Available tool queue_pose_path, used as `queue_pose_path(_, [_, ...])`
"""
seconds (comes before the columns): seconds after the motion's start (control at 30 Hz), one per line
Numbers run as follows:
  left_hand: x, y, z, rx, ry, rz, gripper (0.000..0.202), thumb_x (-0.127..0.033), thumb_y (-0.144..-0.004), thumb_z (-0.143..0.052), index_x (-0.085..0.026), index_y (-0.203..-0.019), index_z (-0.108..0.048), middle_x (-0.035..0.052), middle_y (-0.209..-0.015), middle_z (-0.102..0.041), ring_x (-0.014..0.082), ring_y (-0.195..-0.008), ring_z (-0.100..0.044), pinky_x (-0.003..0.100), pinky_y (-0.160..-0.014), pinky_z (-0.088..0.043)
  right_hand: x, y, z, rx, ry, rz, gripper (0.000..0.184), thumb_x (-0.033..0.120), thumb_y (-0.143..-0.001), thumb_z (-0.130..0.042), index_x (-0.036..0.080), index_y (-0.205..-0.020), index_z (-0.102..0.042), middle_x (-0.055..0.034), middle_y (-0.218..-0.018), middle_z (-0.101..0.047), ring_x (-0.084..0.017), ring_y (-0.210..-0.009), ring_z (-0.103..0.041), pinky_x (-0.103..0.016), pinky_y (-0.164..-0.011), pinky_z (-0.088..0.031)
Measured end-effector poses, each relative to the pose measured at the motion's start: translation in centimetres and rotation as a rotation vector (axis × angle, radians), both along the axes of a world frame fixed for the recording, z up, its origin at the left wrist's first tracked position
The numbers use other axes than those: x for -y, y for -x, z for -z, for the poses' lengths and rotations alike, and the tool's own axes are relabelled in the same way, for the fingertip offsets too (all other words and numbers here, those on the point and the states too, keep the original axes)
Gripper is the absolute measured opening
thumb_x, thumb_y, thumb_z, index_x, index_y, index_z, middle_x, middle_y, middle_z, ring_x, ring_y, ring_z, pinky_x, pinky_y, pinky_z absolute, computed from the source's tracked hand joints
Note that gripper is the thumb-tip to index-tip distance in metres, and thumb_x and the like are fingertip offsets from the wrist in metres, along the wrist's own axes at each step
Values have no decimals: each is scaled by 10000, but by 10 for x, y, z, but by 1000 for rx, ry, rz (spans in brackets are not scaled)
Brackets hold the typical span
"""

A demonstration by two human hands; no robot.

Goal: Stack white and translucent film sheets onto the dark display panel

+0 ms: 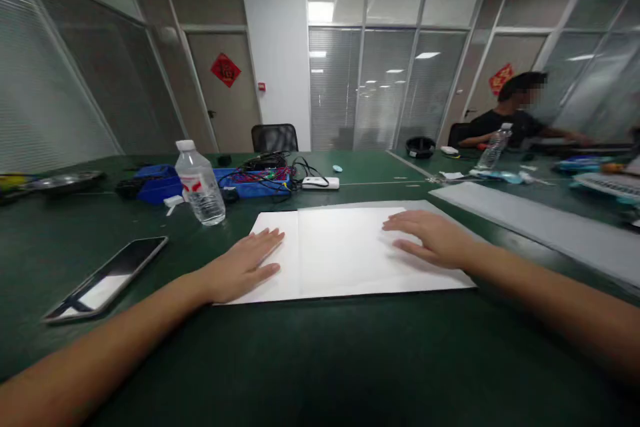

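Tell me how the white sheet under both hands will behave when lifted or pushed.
The white sheet lies thin and flat on the smooth table, so it probably slides easily. Its fold line suggests paper: likely light and floppy if lifted. Left hand and right hand resting flat should pin it.

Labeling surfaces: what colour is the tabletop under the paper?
Dark green tabletop, under the white paper; head view.
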State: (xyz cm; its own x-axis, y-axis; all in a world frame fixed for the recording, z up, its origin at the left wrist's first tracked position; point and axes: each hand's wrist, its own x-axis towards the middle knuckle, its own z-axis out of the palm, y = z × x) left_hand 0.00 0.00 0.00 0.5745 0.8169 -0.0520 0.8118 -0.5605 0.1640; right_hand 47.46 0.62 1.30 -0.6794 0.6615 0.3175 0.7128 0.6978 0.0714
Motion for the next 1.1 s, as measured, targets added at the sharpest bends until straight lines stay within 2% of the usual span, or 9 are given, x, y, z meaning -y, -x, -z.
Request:
queue_pose_path(0.13, [2, 3, 0, 20, -89, 48, 824, -729, -1032, -333, -228, -1683, -271, 95, -1749, -208, 359, -1616, -184, 594, -1299, -196, -32, -43, 16, 5, 68, 153, 641, 646, -1031, -410, 220, -1457, -629, -142, -1522, -590, -359, -1402, -554, -613, -1190, -419])
queue_pose_path(0.27, [6, 2, -2, 14, -167, 128, 775, -696, -1032, -395, -277, -1676, -292, 75, -1753, -228, 367, -1614, -195, 600, -1299, -193, -48, -68, 36, -34, 277, 301, 797, 745, -996, -351, 258, -1621, -438, -106, -1699, -329, -365, -1557, -325, -621, -1252, -310])
queue_pose_path(0.37, [7, 4, -3, 19, -164, 154, 768, -691, -1040, -369, -284, -1683, -267, 69, -1762, -200, 365, -1619, -181, 608, -1301, -167, -43, -58, 42, -16, 364, 327, 848, 780, -980, -333, 296, -1676, -304, -66, -1738, -203, -344, -1596, -203, -606, -1283, -231])
queue_pose_path(0.53, [4, 8, -3, 39, -113, 167, 734, -677, -1060, -313, -294, -1683, -261, 60, -1772, -145, 351, -1630, -130, 614, -1305, -111, -16, -2, 37, -16, 394, 373, 897, 825, -962, -285, 300, -1689, -266, -63, -1742, -151, -353, -1610, -81, -608, -1301, -123])
queue_pose_path(0.63, [3, 8, -4, 36, -77, 185, 658, -655, -1069, -318, -342, -1646, -357, 38, -1755, -229, 346, -1618, -194, 634, -1299, -108, -3, 25, 32, -83, 455, 369, 902, 824, -966, -261, 291, -1693, -258, -63, -1743, -156, -349, -1609, -74, -591, -1308, -114])
queue_pose_path(0.7, [3, 7, -5, 37, -68, 183, 621, -640, -1071, -340, -353, -1616, -418, 35, -1731, -306, 343, -1602, -257, 639, -1297, -127, 1, 31, 27, -130, 485, 341, 888, 813, -976, -255, 294, -1697, -246, -61, -1742, -170, -334, -1609, -103, -581, -1309, -143])
queue_pose_path(0.77, [2, 7, -4, 51, -79, 168, 608, -633, -1066, -373, -341, -1592, -465, 43, -1712, -356, 339, -1587, -302, 628, -1295, -168, 1, 28, 24, -160, 470, 318, 879, 803, -984, -265, 282, -1692, -267, -72, -1737, -207, -328, -1608, -151, -580, -1305, -178])
queue_pose_path(0.93, [-1, 8, 2, 133, -116, 103, 579, -619, -1055, -413, -303, -1511, -579, 67, -1667, -444, 332, -1548, -390, 582, -1271, -290, -9, 6, 23, -102, 363, 309, 880, 796, -978, -331, 209, -1625, -434, -120, -1693, -344, -361, -1597, -218, -605, -1297, -198])
queue_pose_path(1.1, [-5, 11, 8, 142, -150, 44, 650, -644, -998, -500, -253, -1512, -576, 96, -1641, -482, 353, -1526, -424, 559, -1259, -326, -17, -2, 27, -70, 374, 285, 877, 792, -976, -338, 200, -1612, -457, -134, -1689, -346, -364, -1582, -269, -592, -1295, -220])
